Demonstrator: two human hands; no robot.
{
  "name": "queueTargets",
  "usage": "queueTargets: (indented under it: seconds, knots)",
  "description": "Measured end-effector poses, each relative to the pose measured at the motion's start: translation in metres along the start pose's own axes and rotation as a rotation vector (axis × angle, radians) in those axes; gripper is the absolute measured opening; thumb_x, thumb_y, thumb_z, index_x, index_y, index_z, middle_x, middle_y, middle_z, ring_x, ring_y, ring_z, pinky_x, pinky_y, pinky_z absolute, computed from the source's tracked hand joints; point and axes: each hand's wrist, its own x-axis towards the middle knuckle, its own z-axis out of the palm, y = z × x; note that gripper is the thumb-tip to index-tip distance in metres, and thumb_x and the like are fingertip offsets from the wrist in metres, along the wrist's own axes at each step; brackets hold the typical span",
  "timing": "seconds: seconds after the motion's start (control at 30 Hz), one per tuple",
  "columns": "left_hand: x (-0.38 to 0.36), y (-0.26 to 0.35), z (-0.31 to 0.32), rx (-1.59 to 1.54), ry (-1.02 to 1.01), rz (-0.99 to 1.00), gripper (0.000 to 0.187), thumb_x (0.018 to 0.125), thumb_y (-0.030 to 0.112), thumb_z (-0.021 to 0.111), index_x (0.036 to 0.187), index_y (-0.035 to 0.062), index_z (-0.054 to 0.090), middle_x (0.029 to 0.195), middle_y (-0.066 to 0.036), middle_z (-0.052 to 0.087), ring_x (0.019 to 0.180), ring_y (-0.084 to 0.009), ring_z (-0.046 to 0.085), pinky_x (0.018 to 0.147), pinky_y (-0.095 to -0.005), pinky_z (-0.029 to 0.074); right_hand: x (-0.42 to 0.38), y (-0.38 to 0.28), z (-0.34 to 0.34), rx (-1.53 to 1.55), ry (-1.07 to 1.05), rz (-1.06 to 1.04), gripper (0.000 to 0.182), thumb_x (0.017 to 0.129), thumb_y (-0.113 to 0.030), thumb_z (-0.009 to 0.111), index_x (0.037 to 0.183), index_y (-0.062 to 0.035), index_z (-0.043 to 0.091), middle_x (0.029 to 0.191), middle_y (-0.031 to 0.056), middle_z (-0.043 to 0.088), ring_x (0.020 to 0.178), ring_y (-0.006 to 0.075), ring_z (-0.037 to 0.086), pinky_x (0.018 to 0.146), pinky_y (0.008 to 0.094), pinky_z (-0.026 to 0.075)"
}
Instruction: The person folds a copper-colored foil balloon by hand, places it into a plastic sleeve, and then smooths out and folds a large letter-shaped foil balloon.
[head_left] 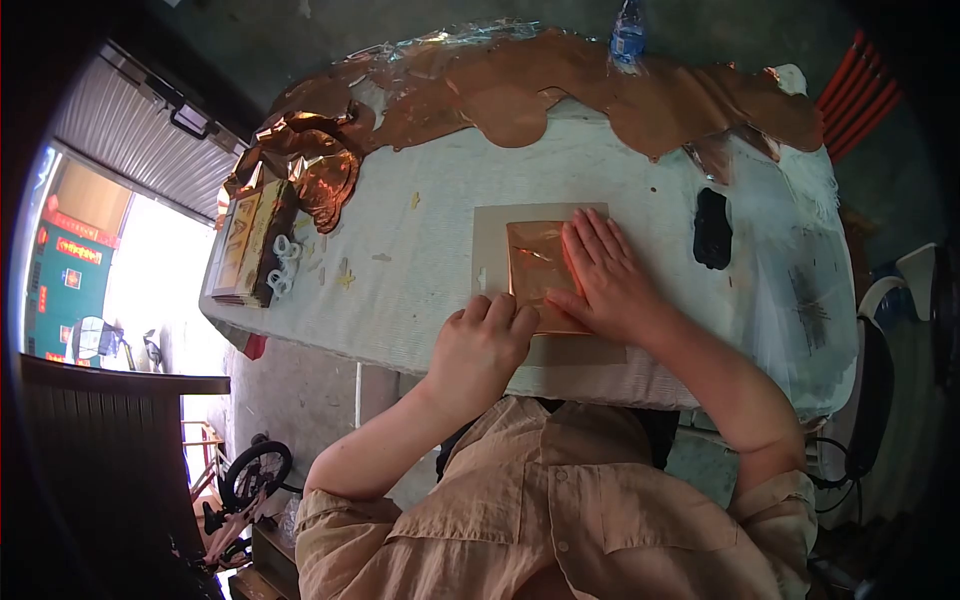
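Note:
A shiny copper-coloured foil-covered square lies on a larger grey-brown board near the table's front edge. My right hand rests flat on the square's right side, fingers stretched and pointing away from me, thumb toward the middle. At the square's lower left edge, my left hand is closed with its knuckles up and fingertips curled under. What it grips, if anything, is hidden by the fingers.
Copper-brown sheets cover the table's far edge, with crumpled copper foil at left. Nearby stand a stack of gold-patterned panels and white rings. A black object lies at right; a water bottle stands behind.

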Motion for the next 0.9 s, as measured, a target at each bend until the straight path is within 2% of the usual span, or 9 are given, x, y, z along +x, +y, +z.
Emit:
queueTargets:
  seconds: [0.27, 0.3, 0.33, 0.4, 0.43, 0.53, 0.67, 0.73, 0.9]
  knots:
    - [-0.005, -0.015, -0.014, 0.026, 0.031, -0.16, 0.021, 0.071, 0.01, 0.064, 0.09, 0.0084, 0.055, 0.091, -0.006, 0.054, 0.081, -0.0227, 0.058, 0.071, -0.0392, 0.05, -0.001, 0.0, 0.0, -0.006, 0.004, 0.008, 0.081, 0.089, -0.052, 0.047, 0.14, 0.0078, 0.027, 0.147, 0.0255, 0.026, 0.14, 0.0355, 0.02, 0.116, 0.0449, 0.012]
    - [-0.004, -0.021, -0.02, -0.004, -0.049, -0.197, 0.024, 0.074, 0.01, 0.063, 0.098, 0.0072, 0.059, 0.1, -0.007, 0.057, 0.091, -0.0249, 0.058, 0.083, -0.0416, 0.047, -0.001, -0.001, 0.0, -0.008, 0.001, 0.01, 0.081, 0.089, -0.052, 0.048, 0.14, 0.0079, 0.027, 0.147, 0.0256, 0.026, 0.14, 0.0355, 0.02, 0.116, 0.0449, 0.012]
    - [-0.003, -0.024, -0.017, 0.002, -0.047, -0.196, 0.024, 0.074, 0.01, 0.063, 0.098, 0.0072, 0.059, 0.1, -0.007, 0.057, 0.091, -0.0249, 0.058, 0.083, -0.0416, 0.047, 0.0, -0.001, 0.001, -0.007, 0.007, 0.009, 0.081, 0.089, -0.052, 0.048, 0.14, 0.0079, 0.027, 0.147, 0.0256, 0.026, 0.14, 0.0355, 0.02, 0.116, 0.0449, 0.012]
    - [-0.002, -0.029, -0.006, -0.245, 0.123, 0.119, 0.026, 0.077, 0.011, 0.062, 0.103, 0.0066, 0.063, 0.11, -0.009, 0.059, 0.102, -0.0261, 0.057, 0.089, -0.0405, 0.046, 0.0, -0.001, 0.002, 0.008, 0.032, 0.001, 0.082, 0.088, -0.053, 0.048, 0.14, 0.0081, 0.028, 0.147, 0.0261, 0.027, 0.14, 0.0358, 0.021, 0.116, 0.0452, 0.013]
    - [-0.005, -0.031, -0.007, -0.31, 0.01, 0.198, 0.029, 0.078, 0.011, 0.062, 0.107, 0.0068, 0.065, 0.121, -0.01, 0.058, 0.116, -0.0265, 0.053, 0.096, -0.0406, 0.043, 0.001, 0.0, 0.002, 0.005, 0.035, 0.0, 0.082, 0.088, -0.053, 0.048, 0.14, 0.0081, 0.028, 0.147, 0.0261, 0.027, 0.14, 0.0358, 0.021, 0.116, 0.0452, 0.013]
    - [-0.013, -0.038, -0.006, -0.114, -0.006, 0.302, 0.027, 0.079, 0.011, 0.061, 0.106, 0.0067, 0.065, 0.122, -0.009, 0.06, 0.12, -0.0261, 0.051, 0.099, -0.041, 0.042, -0.002, 0.001, 0.003, -0.007, 0.038, -0.011, 0.082, 0.088, -0.053, 0.048, 0.139, 0.0082, 0.029, 0.147, 0.0264, 0.027, 0.14, 0.0363, 0.022, 0.115, 0.0456, 0.013]
    - [-0.018, -0.06, -0.007, -0.267, -0.031, 0.289, 0.028, 0.079, 0.011, 0.063, 0.107, 0.0067, 0.065, 0.12, -0.009, 0.061, 0.122, -0.0268, 0.05, 0.102, -0.041, 0.041, -0.001, 0.0, 0.0, -0.012, 0.032, -0.021, 0.081, 0.089, -0.053, 0.048, 0.139, 0.0082, 0.029, 0.147, 0.0265, 0.027, 0.14, 0.0361, 0.021, 0.115, 0.0456, 0.013]
    - [-0.016, -0.082, 0.001, -0.588, -0.055, 0.252, 0.03, 0.079, 0.013, 0.065, 0.108, 0.0058, 0.065, 0.116, -0.01, 0.064, 0.119, -0.0288, 0.052, 0.102, -0.0414, 0.039, -0.001, -0.001, -0.001, -0.001, 0.027, -0.014, 0.081, 0.089, -0.053, 0.047, 0.139, 0.0081, 0.029, 0.147, 0.0265, 0.027, 0.14, 0.036, 0.021, 0.115, 0.0455, 0.013]
    - [0.021, -0.073, 0.007, -0.476, 0.083, 0.146, 0.038, 0.077, 0.014, 0.069, 0.113, 0.0039, 0.061, 0.124, -0.013, 0.058, 0.122, -0.0314, 0.049, 0.101, -0.0426, 0.039, 0.0, -0.001, 0.0, 0.002, 0.001, 0.003, 0.081, 0.089, -0.052, 0.048, 0.14, 0.0075, 0.029, 0.148, 0.0253, 0.026, 0.141, 0.0357, 0.02, 0.116, 0.0453, 0.012]
